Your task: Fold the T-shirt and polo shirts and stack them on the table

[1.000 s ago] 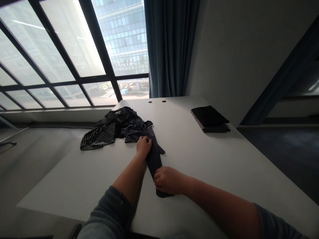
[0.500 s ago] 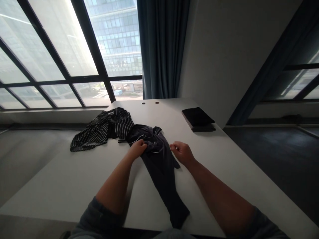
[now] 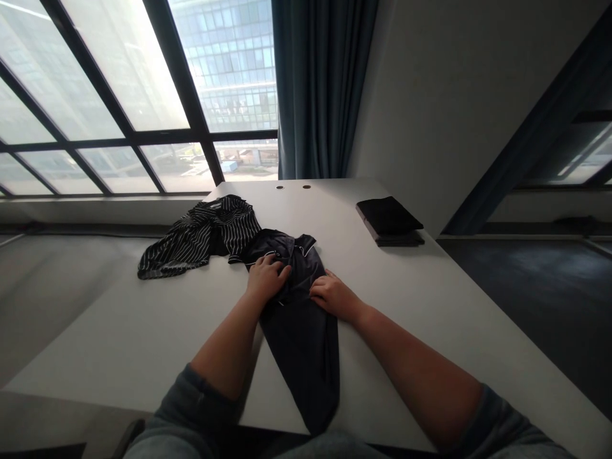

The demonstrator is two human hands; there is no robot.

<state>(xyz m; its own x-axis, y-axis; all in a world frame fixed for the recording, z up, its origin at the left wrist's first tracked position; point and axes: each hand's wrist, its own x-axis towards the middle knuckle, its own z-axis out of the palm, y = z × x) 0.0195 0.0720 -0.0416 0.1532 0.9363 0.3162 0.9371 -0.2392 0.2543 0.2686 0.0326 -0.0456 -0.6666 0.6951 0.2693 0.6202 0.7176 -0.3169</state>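
Observation:
A dark grey garment (image 3: 301, 338) with thin pale piping lies lengthwise on the white table (image 3: 430, 299), its lower end hanging at the near edge. My left hand (image 3: 266, 278) rests on its upper left part, fingers laid over the cloth. My right hand (image 3: 331, 296) presses flat on the cloth beside it, fingers stretched toward the left hand. A black garment with white stripes (image 3: 201, 236) lies crumpled behind them, touching the dark one.
A folded black stack (image 3: 389, 220) sits at the table's far right edge. Two round cable holes (image 3: 292, 187) are at the far edge. Large windows and a blue curtain (image 3: 315, 89) stand behind. Dark floor lies to the right.
My right hand left the garment's lower end, moved up and now lies flat beside my left hand. The garment has spread wider and slid toward me.

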